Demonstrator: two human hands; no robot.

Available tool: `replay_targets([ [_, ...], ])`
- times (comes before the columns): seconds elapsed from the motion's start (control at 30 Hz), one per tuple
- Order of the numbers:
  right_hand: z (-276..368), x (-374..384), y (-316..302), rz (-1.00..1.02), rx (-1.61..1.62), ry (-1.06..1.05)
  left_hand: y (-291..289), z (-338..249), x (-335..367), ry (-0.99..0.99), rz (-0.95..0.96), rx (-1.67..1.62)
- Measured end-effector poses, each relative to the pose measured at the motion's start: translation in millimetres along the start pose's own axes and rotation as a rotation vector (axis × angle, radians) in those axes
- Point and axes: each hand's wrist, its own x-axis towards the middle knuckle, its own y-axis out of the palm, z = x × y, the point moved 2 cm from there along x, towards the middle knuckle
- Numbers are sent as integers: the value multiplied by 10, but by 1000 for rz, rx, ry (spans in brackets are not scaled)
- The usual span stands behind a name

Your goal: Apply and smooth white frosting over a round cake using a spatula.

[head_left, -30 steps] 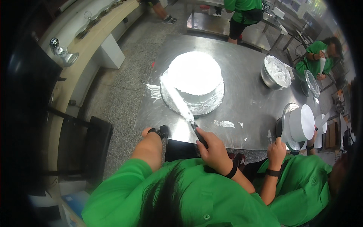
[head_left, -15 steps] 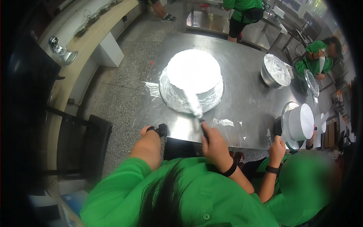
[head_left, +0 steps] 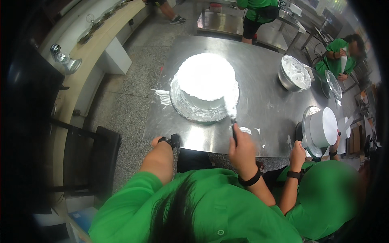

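Right hand [head_left: 243, 150]: fingers wrapped round the black handle of a spatula [head_left: 230, 108], handle toward the person
Blade: smeared with white cream, at the near right side of the cake [head_left: 206, 77]; cannot tell whether it touches
Left hand [head_left: 155, 141]: by the table's near left corner, mostly hidden; cannot tell its grip
Cake: round, white-coated, top glaring bright, sitting on a round base [head_left: 198, 120] toward the left of the metal table [head_left: 259, 107]
Cream smear [head_left: 163, 97]: on the tabletop, just left of the base
Bowl [head_left: 295, 74]: metal, holding white cream, right of the cake
Co-worker [head_left: 298, 157]: at right, hand at a tilted plate bearing a white cylinder [head_left: 323, 127]
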Motion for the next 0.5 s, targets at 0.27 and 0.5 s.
replay_targets([
  [0.27,301,-79,30,229,226,-111,-112,-26,-184,-21,39,-131],
  [0.5,-69,141,-126,-153,73,-29,-25,-21,-93,43,10,-20],
])
